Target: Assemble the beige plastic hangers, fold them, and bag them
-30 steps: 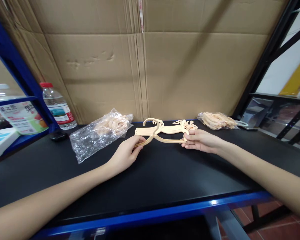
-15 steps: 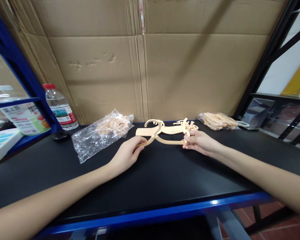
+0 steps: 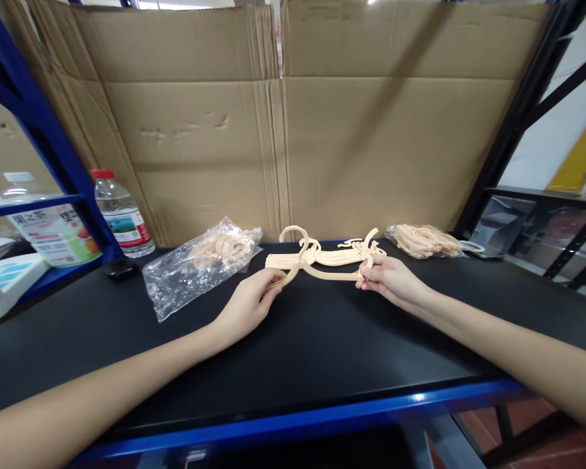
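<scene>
A cream hanger (image 3: 329, 275) with a curved hook is held up low over the black table. Fingers of my left hand (image 3: 254, 299) are closed around its left arm. At the other end, my right hand (image 3: 388, 280) pinches the hanger's right arm. A curved cream piece (image 3: 370, 244) rises by the right fingertips; I cannot tell whether it belongs to the same hanger. Just behind lies a stack of similar cream hangers (image 3: 339, 258), partly covered by the held one.
A clear plastic bag (image 3: 176, 280) with cream hangers sits left, another bagged bundle (image 3: 422, 240) right. A red-capped water bottle (image 3: 122, 218) and a black mouse (image 3: 120, 268) are farther left. Cardboard (image 3: 200, 143) stands along the back of the black table (image 3: 293, 352).
The held hanger has tilted so that its hook and the curved piece at the right stand more upright. Both hands keep their grip. The view has tipped slightly upward.
</scene>
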The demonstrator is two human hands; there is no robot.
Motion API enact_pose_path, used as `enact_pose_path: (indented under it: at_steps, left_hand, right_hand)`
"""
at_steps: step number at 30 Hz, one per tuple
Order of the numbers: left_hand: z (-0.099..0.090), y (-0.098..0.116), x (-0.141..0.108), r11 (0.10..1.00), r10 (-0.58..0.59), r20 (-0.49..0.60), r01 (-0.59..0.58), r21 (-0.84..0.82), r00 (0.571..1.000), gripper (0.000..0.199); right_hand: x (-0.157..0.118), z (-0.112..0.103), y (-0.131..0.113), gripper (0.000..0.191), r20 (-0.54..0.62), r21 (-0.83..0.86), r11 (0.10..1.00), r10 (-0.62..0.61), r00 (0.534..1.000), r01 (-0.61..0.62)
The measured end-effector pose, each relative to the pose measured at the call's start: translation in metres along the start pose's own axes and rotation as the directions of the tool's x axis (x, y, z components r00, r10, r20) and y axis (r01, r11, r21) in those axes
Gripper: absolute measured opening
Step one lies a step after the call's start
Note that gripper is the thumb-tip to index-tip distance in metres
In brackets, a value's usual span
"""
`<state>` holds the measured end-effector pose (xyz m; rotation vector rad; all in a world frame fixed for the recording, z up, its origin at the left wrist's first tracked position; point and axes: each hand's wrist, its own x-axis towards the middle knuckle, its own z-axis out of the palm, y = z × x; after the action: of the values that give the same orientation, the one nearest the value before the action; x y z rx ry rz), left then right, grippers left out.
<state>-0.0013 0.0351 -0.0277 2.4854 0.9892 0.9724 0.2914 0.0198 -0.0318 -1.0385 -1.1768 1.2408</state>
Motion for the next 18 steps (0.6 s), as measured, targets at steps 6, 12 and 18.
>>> enact_pose_path:
  at_steps: [6,12,18]
  left_hand:
    - [0.001,0.0,0.0,1.0,-0.005,-0.033,0.005,0.02,0.999,0.021]
    - [0.0,-0.003,0.002,0.999,-0.034,-0.048,0.033,-0.007,0.998,0.021]
    - [-0.006,-0.01,0.005,0.992,-0.021,-0.084,0.031,0.122,0.996,0.017]
  right_hand:
    - [0.0,0.0,0.0,0.025,-0.027,0.076,0.997,-0.031,0.999,0.033]
    - [0.005,-0.007,-0.005,0.022,0.11,0.151,0.984,0.075,0.991,-0.092]
    - [0.022,-0.042,-0.02,0.024,0.077,0.106,0.993,-0.052,0.996,0.044]
